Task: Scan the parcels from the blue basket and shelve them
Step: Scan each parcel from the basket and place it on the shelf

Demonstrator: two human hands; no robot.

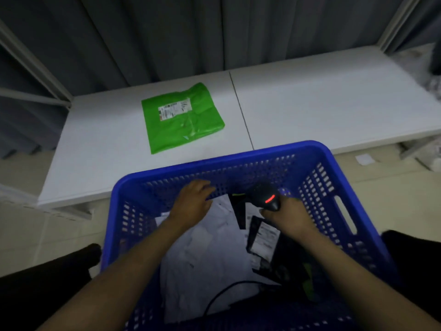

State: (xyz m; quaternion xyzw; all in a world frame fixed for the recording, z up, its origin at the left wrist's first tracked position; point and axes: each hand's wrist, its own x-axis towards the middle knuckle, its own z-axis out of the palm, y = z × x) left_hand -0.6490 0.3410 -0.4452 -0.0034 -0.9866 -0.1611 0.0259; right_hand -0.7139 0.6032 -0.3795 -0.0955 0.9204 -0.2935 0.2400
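Parcel pick in blue basket (pixel 334 185).

My right hand (pixel 290 215) is clenched on the scanner (pixel 266 195); my left hand (pixel 193 201) lies loosely open on the white parcel (pixel 205 249), gripping nothing. Likely light, limp, slippery: pinch an edge. Beyond, green parcel (pixel 182 117) rests on the shelf (pixel 322 103).

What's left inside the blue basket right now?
Inside the blue basket: a white parcel, a black parcel with a label, a black cable. Both hands reach in; the right hand holds the scanner. Anything beneath is covered.
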